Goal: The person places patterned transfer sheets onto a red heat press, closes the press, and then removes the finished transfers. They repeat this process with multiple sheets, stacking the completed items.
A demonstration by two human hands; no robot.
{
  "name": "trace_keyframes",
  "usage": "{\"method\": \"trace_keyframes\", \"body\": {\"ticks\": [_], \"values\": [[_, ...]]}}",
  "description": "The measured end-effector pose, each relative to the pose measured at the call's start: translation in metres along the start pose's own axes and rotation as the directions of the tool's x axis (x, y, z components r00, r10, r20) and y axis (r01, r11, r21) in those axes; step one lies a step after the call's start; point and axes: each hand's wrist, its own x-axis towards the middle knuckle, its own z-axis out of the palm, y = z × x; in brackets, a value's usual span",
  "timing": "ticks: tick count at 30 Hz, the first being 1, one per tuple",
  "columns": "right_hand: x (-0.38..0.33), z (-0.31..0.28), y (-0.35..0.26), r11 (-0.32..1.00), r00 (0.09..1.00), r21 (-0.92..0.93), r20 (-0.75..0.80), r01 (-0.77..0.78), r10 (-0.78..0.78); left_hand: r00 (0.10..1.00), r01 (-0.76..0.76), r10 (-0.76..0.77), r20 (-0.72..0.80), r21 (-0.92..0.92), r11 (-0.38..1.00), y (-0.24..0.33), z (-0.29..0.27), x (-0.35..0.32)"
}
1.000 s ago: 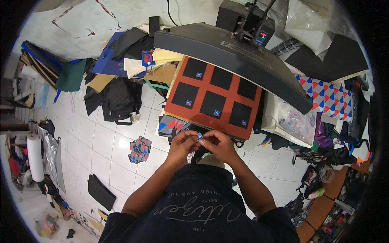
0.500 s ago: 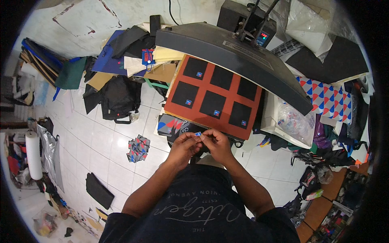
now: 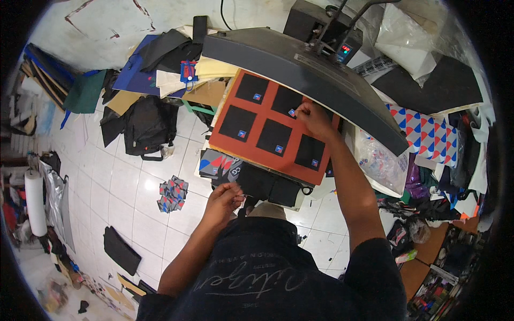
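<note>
Black fabric squares lie in two rows on the reddish-brown pad of a heat press. Small blue-and-red labels sit near the lower right corners of several squares. My right hand reaches over the pad, its fingertips closed at a small label on the far middle square. That hand and arm, with the press's upper plate, hide most of the far right square. In front of the pad, my left hand is closed in a pinch on a thin, pale sliver too small to make out.
The raised dark upper plate hangs over the pad's far side. A white box with clear plastic stands at right. Printed pieces lie on the tiled floor at left, near a black backpack. Dark fabric lies below the pad.
My hands were together in front of the pad, holding a small label. Now they are apart: the right has moved forward to the far middle square, the left slightly down and left.
</note>
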Motion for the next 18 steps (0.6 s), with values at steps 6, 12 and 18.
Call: {"method": "trace_keyframes", "body": {"ticks": [6,12,18], "values": [[0.041,0.016,0.047,0.954,0.999,-0.297,0.012,-0.039,0.045,0.990,0.009,0.001,-0.139,0.068,0.998,0.004,-0.016,-0.010],[0.039,0.019,0.057,0.878,0.992,-0.479,-0.109,0.003,-0.064,0.990,0.020,-0.003,-0.144,0.118,0.993,0.009,-0.010,-0.010],[0.031,0.018,0.035,0.898,0.999,-0.440,-0.042,0.004,-0.026,0.992,0.035,-0.017,-0.126,0.135,0.990,0.010,-0.011,-0.006]]}}
